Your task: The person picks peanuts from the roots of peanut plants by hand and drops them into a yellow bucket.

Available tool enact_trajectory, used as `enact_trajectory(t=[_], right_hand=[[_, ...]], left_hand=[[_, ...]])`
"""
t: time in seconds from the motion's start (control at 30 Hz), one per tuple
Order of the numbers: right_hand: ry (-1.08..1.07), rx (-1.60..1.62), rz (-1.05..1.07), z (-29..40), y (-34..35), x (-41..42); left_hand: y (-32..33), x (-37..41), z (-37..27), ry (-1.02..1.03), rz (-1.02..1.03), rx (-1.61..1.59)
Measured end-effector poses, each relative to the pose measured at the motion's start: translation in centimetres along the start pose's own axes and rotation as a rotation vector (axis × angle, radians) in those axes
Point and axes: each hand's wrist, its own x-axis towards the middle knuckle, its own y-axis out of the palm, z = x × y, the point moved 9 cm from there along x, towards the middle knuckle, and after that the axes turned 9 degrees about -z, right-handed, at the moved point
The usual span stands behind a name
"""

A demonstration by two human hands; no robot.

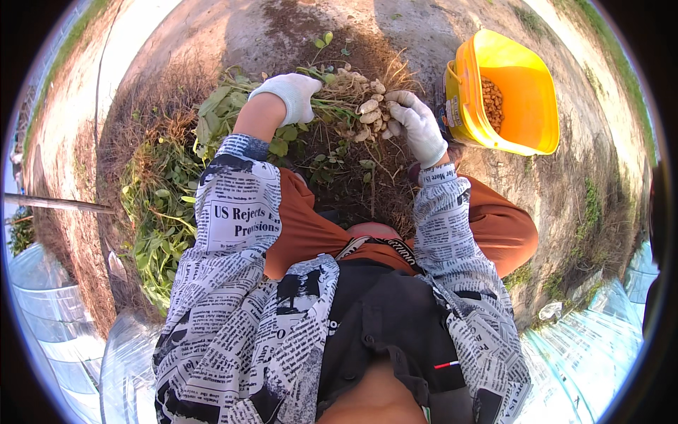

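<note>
My left hand [290, 96], in a white knitted glove, is closed around the stems of an uprooted peanut plant [339, 108]. Its leaves spread to the left of that hand, and the roots with a cluster of pale peanut pods [372, 114] point right. My right hand [416, 123], gloved the same way, has its fingers on pods at the right side of the cluster. To the right stands a yellow plastic bucket [522, 114], tilted in this view, with many brownish peanuts [491, 105] inside.
A heap of green peanut plants [161, 222] lies on the left, beside dry brown grass [148, 106]. Low leafy plants [328, 161] grow in dark soil between my knees. A wooden pole [58, 203] is at the far left; clear plastic sheeting [588, 344] lies at the lower right.
</note>
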Motion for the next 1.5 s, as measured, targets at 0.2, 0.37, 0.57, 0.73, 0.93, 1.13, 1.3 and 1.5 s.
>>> enact_trajectory(t=[0.2, 0.37, 0.57, 0.73, 0.93, 1.13, 1.3, 1.5], right_hand=[[0.030, 0.084, -0.029, -0.7, -0.2, -0.5], [0.014, 0.266, 0.022, -1.7, -1.4, -0.3], [0.126, 0.266, -0.079, -1.9, -1.7, -2.1], [0.116, 0.381, 0.049, 0.1, -4.2, -2.9], [-0.071, 0.385, -0.025, 3.9, -3.9, -2.4], [-0.610, -0.797, -0.031, 6.2, 4.4, -2.4], [-0.472, -1.089, -0.102, 4.5, 4.8, -1.7], [-0.353, -0.521, -0.137, 2.3, 2.1, -0.8]], left_hand=[[0.3, 0.2, -0.4, 0.012, -0.006, -0.016], [0.2, 0.1, 0.2, -0.018, -0.003, 0.006], [0.4, 0.5, 0.7, -0.024, -0.017, -0.002], [0.3, 0.4, 0.6, -0.044, -0.009, -0.001], [0.7, 0.4, 0.6, -0.029, -0.013, -0.004], [0.9, 0.5, 0.5, -0.046, 0.009, 0.010], [1.3, 0.6, 0.7, -0.043, 0.019, 0.021], [0.4, 0.3, 0.3, -0.046, 0.013, 0.010]])
